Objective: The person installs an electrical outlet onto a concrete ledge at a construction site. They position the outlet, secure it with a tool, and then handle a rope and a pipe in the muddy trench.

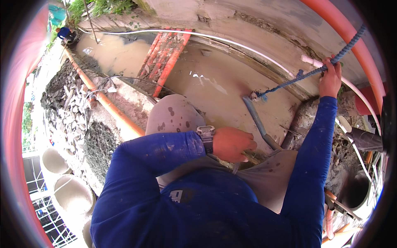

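My right hand, its arm stretched out at the right, is closed around a thick blue rope. The rope slants down from the upper right to a knotted end at the muddy water. Beside that knot, a grey hose or pipe runs out of the water toward my knees. My left hand, with a watch at its wrist, is held between my knees. Its fingers are curled, and what they hold, if anything, is hidden.
An orange-red slatted frame spans the flooded trench. Alongside the left bank runs an orange pipe, with rubble and concrete rings beyond. A white pipe follows the far wall. Another person is far off at upper left.
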### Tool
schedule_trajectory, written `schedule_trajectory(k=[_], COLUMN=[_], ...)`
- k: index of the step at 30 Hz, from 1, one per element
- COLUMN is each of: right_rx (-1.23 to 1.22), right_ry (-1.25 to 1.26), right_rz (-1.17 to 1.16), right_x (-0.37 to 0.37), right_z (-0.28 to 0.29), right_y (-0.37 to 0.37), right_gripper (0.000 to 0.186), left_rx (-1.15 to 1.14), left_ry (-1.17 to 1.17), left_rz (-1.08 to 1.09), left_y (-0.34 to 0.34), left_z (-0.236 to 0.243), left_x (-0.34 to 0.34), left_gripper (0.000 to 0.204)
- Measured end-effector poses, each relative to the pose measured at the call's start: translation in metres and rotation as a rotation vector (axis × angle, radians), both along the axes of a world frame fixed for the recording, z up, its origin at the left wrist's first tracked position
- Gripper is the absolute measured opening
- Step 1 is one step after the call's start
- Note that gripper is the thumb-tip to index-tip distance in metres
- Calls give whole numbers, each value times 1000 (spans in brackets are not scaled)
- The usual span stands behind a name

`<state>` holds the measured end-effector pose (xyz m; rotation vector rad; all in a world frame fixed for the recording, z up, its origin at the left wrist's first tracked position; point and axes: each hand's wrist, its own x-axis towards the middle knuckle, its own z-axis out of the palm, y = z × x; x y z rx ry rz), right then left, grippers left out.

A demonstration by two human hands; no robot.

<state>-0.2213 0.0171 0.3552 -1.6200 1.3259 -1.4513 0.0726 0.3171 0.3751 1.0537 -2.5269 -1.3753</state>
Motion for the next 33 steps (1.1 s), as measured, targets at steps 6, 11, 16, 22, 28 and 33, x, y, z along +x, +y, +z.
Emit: schedule_trajectory(k=[6, 11, 16, 22, 28, 33], right_rx=[-245, -341, -155, 113, 117, 159], right_ry=[519, 675, 311, -278, -281, -382], right_rz=[-51, -78, -13, 27, 33, 15], right_x=[-12, -28, -20, 3, 3, 7], right_z=[-15, -26, -16, 3, 4, 9], right_y=[-8, -17, -12, -2, 1, 2], right_gripper=[47, 46, 34, 37, 41, 44], left_rx=[24, 67, 48, 89, 83, 98], left_ry=[-13, -44, -31, -48, -56, -62], left_rz=[16, 14, -5, -3, -13, 0], left_y=[2, -1, -2, -3, -4, -3], left_z=[0, 12, 7, 4, 0, 3], left_x=[0, 1, 1, 1, 1, 0], left_gripper=[41, 41, 40, 39, 41, 42])
